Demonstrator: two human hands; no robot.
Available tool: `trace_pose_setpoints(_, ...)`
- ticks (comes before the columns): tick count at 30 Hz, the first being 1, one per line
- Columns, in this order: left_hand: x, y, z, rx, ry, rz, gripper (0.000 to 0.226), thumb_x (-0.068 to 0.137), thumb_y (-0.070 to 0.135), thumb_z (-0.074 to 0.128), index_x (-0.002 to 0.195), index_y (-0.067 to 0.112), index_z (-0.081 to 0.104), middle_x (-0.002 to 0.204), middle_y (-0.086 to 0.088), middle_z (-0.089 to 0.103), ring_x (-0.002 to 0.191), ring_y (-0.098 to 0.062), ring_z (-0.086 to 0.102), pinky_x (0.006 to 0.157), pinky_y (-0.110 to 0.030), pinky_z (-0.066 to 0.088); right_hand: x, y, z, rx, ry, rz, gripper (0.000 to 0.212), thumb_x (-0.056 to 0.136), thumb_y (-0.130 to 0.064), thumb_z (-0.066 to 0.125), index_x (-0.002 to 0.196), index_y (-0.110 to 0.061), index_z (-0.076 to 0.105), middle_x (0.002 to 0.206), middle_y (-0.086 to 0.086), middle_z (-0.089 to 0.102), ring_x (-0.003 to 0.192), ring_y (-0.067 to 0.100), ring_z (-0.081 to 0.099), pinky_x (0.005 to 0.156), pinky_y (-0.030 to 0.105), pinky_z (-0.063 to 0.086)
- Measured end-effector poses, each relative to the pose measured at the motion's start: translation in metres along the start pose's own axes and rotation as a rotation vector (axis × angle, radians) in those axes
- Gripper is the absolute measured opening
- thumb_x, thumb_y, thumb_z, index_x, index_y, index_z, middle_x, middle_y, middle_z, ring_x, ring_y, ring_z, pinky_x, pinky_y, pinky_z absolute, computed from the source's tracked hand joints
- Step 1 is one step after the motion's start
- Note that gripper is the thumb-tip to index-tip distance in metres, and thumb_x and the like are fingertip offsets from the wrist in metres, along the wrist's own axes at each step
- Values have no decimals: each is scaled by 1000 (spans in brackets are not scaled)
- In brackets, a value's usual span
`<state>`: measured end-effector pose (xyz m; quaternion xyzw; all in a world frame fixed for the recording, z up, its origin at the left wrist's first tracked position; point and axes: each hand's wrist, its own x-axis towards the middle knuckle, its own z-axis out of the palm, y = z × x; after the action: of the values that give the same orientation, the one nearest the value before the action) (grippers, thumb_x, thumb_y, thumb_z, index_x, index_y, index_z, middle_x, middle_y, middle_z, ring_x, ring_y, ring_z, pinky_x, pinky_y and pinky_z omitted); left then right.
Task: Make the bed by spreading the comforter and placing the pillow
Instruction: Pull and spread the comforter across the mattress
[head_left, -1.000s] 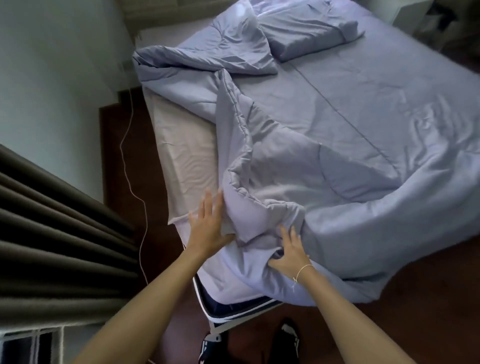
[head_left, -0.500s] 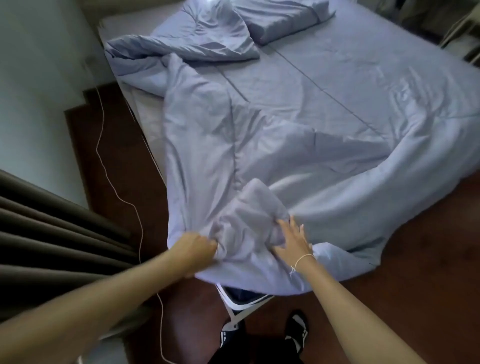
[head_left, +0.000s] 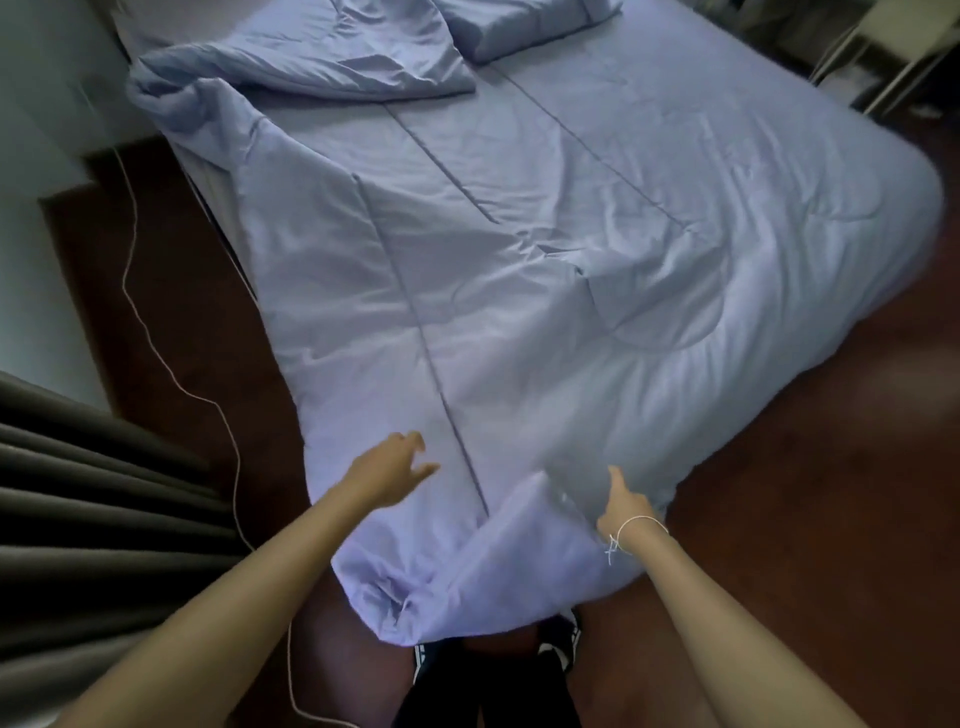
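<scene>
To the left of the bed, dark grey pleated curtains (head_left: 93, 499) are seen, and a thin white cord (head_left: 136, 291) lies on the dark brown floor (head_left: 805, 493) between them and the bed. The soft lavender quilted comforter (head_left: 519, 312) is spread over most of the bed and its near corner hangs over the foot. At the head of the bed, on the left side, a part of it is folded back in a thick heap, and the lavender rectangular pillow (head_left: 524, 23) lies just beside this heap. The left hand (head_left: 389, 470) is held over the near left part of the comforter, with the fingers apart and loosely bent, and nothing is gripped. The right hand (head_left: 626, 512) is at the near edge of the comforter; its fingers are hidden or blurred, so it cannot be told if the cloth is pinched. The comforter is judged to be light, puffy and limp, so it will sag and wrinkle when lifted. It is best taken at the edge or the corners, with both hands well apart.
</scene>
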<state>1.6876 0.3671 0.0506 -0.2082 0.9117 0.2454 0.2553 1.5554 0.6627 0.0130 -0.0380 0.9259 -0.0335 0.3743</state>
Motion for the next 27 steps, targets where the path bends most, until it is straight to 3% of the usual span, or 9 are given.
trace_pose_setpoints(8, 46, -43, 9, 81, 108, -164, 54, 94, 40, 52, 139, 13, 38, 140, -15, 38, 122, -39, 42, 97, -50, 42, 13, -9, 3, 153, 85, -76, 78, 82, -27, 62, 148, -28, 20, 136, 15, 45, 127, 36, 41, 104, 47, 39)
trace_pose_setpoints(14, 67, -39, 4, 165, 174, -107, 59, 94, 39, 52, 143, 14, 31, 154, -13, 22, 135, -36, 30, 103, -49, 37, 22, -36, 1, 157, 108, -200, 81, 80, -36, 70, 147, -27, 25, 148, 10, 32, 134, 35, 34, 109, 44, 34)
trace_pose_setpoints(20, 116, -19, -6, 308, 268, -10, 71, 93, 48, 48, 148, 14, 20, 157, -8, 16, 143, -28, 18, 110, -45, 30, 53, -65, -28, 164, 239, -318, 92, 78, -44, 71, 150, -30, 15, 158, 6, 14, 146, 27, 11, 117, 41, 24)
trace_pose_setpoints(24, 161, -16, 22, 313, 211, 7, 87, 89, 66, 35, 152, 18, -1, 160, -3, -2, 147, -24, 3, 115, -48, 10, 99, -100, -39, 239, 335, -376, 111, 73, -54, 72, 150, -35, -5, 160, 11, -4, 148, 26, 4, 117, 44, 19)
trace_pose_setpoints(25, 169, -19, 32, 314, 222, 16, 84, 89, 67, 31, 152, 20, 1, 160, -2, 1, 147, -24, 5, 115, -50, 9, 115, -108, -34, 230, 327, -383, 114, 73, -56, 71, 150, -34, -10, 160, 10, -5, 148, 26, 3, 117, 46, 16)
trace_pose_setpoints(27, 175, -24, 49, 315, 329, 57, 75, 90, 64, 22, 149, 18, 26, 156, -7, 25, 143, -28, 26, 110, -55, 22, 141, -116, -14, 135, 315, -399, 107, 78, -58, 63, 151, -28, -11, 161, 5, 0, 148, 25, 3, 117, 47, 9)
